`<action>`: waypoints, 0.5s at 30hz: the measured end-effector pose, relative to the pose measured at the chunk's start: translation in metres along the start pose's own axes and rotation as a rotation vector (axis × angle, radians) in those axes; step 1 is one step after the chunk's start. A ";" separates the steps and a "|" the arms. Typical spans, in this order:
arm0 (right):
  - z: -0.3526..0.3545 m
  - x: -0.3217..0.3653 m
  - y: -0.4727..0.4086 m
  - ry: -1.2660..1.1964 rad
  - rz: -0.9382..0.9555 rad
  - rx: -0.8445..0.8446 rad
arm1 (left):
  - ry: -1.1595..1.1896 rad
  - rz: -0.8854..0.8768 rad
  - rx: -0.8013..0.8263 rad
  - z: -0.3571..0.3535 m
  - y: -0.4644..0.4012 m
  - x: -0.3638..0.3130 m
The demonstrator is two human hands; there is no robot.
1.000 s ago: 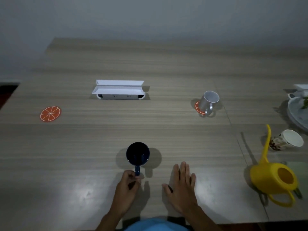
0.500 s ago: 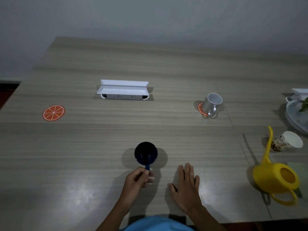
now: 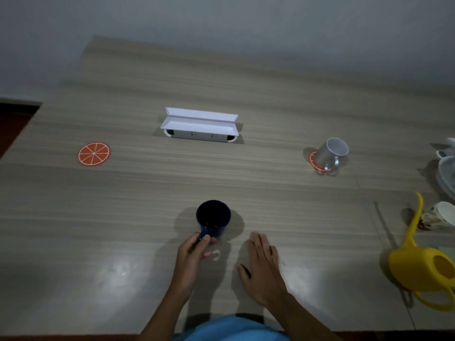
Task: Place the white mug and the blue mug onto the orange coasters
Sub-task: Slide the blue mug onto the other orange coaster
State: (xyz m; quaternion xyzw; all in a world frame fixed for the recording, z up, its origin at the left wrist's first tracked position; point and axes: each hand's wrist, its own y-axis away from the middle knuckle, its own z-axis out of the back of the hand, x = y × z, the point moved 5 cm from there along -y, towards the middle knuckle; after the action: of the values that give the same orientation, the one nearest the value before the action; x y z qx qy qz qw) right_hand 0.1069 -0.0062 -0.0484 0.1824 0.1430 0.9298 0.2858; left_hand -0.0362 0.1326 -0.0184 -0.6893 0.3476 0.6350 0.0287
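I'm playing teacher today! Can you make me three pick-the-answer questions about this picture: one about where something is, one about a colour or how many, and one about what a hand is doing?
1. Where is the white mug?
A. On the orange coaster at the right
B. Inside the white box
C. In the right hand

2. How many orange coasters are on the table?
A. One
B. Two
C. Four

3. What is the left hand doing?
A. Lying flat
B. Holding the blue mug's handle
C. Lifting the watering can

Answers: 1 A, an orange edge peeks out under it. 2 B, the other lies bare at the left. 3 B, its fingers pinch the blue mug by the handle; the right hand lies flat.
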 end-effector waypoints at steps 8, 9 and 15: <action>0.008 0.109 -0.060 0.020 0.165 0.012 | 0.050 -0.038 -0.161 0.094 -0.018 -0.035; 0.006 0.122 -0.068 0.042 0.174 0.022 | 0.049 -0.043 -0.183 0.108 -0.021 -0.039; -0.010 0.194 -0.101 0.046 0.189 0.083 | 0.062 -0.096 -0.298 0.178 -0.045 -0.070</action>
State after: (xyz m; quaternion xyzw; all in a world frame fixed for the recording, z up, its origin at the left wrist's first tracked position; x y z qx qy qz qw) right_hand 0.0019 0.1859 -0.0445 0.1855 0.1703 0.9498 0.1859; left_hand -0.1622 0.2837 -0.0077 -0.7210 0.2170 0.6558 -0.0545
